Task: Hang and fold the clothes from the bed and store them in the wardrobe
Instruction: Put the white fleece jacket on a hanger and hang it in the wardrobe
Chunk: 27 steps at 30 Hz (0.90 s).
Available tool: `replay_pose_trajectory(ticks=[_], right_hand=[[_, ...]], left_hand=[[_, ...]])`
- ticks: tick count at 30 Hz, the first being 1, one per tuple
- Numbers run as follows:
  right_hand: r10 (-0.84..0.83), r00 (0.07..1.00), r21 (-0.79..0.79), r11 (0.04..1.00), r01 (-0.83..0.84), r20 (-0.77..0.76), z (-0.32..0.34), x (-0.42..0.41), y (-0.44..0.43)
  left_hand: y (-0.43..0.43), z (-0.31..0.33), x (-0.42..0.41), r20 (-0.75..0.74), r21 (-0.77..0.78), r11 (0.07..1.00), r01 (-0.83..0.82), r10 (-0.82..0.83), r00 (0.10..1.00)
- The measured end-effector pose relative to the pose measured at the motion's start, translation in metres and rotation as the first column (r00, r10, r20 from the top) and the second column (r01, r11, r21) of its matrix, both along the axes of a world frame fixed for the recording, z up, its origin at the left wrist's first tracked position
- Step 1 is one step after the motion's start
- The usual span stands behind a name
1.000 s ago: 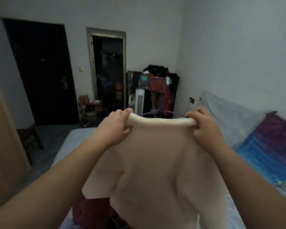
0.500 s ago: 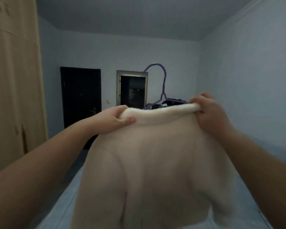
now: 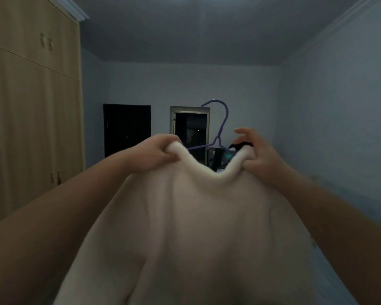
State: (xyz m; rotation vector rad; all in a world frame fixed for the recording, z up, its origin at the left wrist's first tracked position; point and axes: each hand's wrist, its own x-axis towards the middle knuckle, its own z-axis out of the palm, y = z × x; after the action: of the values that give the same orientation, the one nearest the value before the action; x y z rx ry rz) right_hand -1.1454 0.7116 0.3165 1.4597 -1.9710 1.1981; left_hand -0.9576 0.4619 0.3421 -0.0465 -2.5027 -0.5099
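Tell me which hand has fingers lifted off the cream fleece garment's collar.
The right hand: its upper fingers spread free above the cream fleece garment, lower ones pinching it. The left hand is fully clenched on it.

— Any writing, label or number to read here?
— None. The cream sweater (image 3: 196,227) nearest us shows no tag or print.
— The wardrobe (image 3: 31,117) on the left, or the far dark door (image 3: 127,128)?
— Plain surfaces in a dim room; nothing legible on either.
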Motion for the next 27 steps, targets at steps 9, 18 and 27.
replay_pose_trajectory(ticks=[9, 18, 27], right_hand=[[-0.118, 0.985, 0.398, 0.916, 0.059, 0.124, 0.0, 0.019, -0.009], [-0.085, 0.994, 0.422, 0.9, 0.108, -0.073, -0.027, 0.099, -0.12], [0.164, 0.954, -0.035, 0.983, -0.178, -0.25, 0.006, 0.254, -0.214]], left_hand=[[-0.016, -0.006, 0.069, -0.041, -0.01, 0.984, -0.18, 0.18, 0.983], [-0.053, -0.015, 0.18, -0.056, -0.081, 0.915, -0.394, 0.391, 0.919], [-0.109, -0.006, 0.378, -0.146, -0.017, 0.769, -0.639, 0.63, 0.762]])
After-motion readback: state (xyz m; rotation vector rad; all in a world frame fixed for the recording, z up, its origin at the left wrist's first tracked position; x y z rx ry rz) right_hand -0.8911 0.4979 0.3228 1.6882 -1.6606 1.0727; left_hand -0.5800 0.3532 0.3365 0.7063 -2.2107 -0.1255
